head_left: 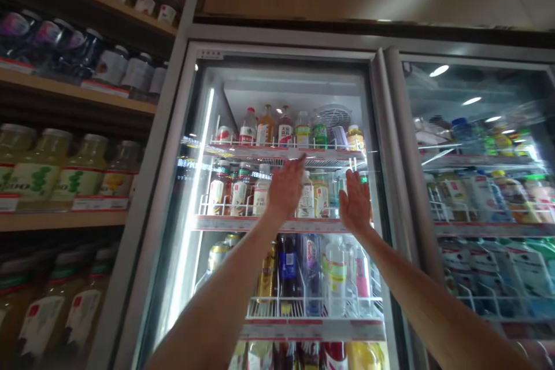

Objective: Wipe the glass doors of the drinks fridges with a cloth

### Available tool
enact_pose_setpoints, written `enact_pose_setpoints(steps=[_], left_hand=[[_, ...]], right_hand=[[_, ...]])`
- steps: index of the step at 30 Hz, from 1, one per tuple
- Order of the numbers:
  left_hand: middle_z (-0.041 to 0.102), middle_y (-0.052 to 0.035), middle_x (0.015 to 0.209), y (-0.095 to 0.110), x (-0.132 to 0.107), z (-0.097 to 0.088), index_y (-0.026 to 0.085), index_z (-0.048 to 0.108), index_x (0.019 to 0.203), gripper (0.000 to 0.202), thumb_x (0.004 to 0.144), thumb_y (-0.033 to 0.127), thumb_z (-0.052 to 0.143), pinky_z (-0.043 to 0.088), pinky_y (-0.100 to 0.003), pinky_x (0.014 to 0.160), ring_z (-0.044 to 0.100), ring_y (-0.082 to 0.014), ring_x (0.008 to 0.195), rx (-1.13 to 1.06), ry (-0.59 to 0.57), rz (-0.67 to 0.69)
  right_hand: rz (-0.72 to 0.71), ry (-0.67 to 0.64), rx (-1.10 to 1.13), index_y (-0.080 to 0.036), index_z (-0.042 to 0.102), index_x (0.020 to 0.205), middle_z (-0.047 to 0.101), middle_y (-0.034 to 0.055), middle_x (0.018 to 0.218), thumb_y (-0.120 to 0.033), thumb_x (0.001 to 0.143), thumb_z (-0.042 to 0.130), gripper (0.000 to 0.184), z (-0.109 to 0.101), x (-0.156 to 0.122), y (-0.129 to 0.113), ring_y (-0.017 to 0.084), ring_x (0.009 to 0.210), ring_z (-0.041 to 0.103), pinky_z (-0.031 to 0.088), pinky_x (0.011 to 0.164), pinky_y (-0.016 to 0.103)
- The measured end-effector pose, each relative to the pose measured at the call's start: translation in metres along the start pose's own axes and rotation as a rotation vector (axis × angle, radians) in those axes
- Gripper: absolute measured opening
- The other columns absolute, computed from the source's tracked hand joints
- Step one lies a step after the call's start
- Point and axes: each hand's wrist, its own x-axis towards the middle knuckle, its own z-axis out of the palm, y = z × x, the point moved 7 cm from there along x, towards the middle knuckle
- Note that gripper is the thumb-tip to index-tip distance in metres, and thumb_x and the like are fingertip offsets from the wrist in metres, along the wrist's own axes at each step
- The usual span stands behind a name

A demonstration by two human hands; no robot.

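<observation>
Both my arms reach up in front of a glass-fronted drinks fridge (pixel 286 34). My left hand (pixel 286 188) is empty, its fingers stretched upward before the second shelf of bottles. To its right, my right hand (pixel 356 199) is raised with fingers extended and thumb apart, also holding nothing. It is near the right side of the glass door (pixel 368 104). Whether either hand touches the glass I cannot tell. Behind them stand juice bottles (pixel 263 127) on the top shelf and labelled bottles (pixel 239 193) on the second; my hands and forearms hide some.
A second fridge door (pixel 481 78) with bottles behind it adjoins on the right, past the metal door frames (pixel 401 127). Wooden shelves (pixel 65 221) with jars and bottles line the left. Lower in the fridge, larger bottles (pixel 336 277) stand behind a wire rail.
</observation>
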Motion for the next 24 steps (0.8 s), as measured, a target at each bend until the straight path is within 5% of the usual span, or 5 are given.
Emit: enact_pose_setpoints(steps=[4,10,16,22,24], left_hand=[[0.029,-0.0144,0.147,-0.053,0.007,-0.025,0.010,0.026,0.141,0.057,0.086,0.019,0.034,0.027,-0.057,0.107,0.022,-0.0314,0.137,0.031,0.200,-0.445],[0.040,-0.0058,0.143,0.027,-0.007,0.008,0.019,0.035,0.137,0.050,0.087,0.024,0.035,0.029,-0.044,0.110,0.031,-0.0213,0.134,-0.048,-0.028,0.180],[0.026,-0.0206,0.147,-0.113,-0.020,-0.057,0.001,0.030,0.136,0.058,0.083,0.023,0.037,0.027,-0.053,0.108,0.022,-0.0324,0.137,0.090,0.281,-0.530],[0.034,-0.0069,0.146,-0.011,-0.026,-0.010,0.016,0.031,0.139,0.053,0.087,0.024,0.035,0.028,-0.042,0.111,0.027,-0.0221,0.136,0.030,-0.029,0.080],[0.040,-0.0075,0.142,-0.025,-0.032,-0.013,0.018,0.038,0.135,0.049,0.087,0.025,0.034,0.029,-0.043,0.110,0.032,-0.0225,0.134,0.044,-0.082,0.117]], right_hand=[[0.000,-0.005,-0.018,-0.017,0.020,0.144,0.038,0.0123,0.142,-0.034,0.093,0.026,0.054,-0.001,0.000,-0.006,0.023,0.138,0.022,0.024,0.108,0.048],[-0.012,-0.045,-0.029,-0.017,0.027,0.142,0.036,0.0126,0.143,-0.032,0.092,0.030,0.052,0.000,0.001,-0.006,0.024,0.138,0.022,0.023,0.108,0.049],[-0.017,-0.057,-0.056,-0.021,0.031,0.140,0.028,0.0112,0.148,-0.034,0.092,0.034,0.050,-0.002,0.001,-0.013,0.027,0.139,0.017,0.023,0.107,0.053],[-0.007,-0.065,-0.089,-0.019,0.042,0.133,0.034,0.0123,0.145,-0.033,0.093,0.032,0.044,-0.002,0.000,-0.013,0.025,0.137,0.023,0.025,0.107,0.050],[-0.008,-0.069,-0.102,-0.018,0.044,0.132,0.035,0.0122,0.144,-0.033,0.092,0.032,0.044,-0.002,0.000,-0.012,0.025,0.137,0.024,0.026,0.107,0.049]])
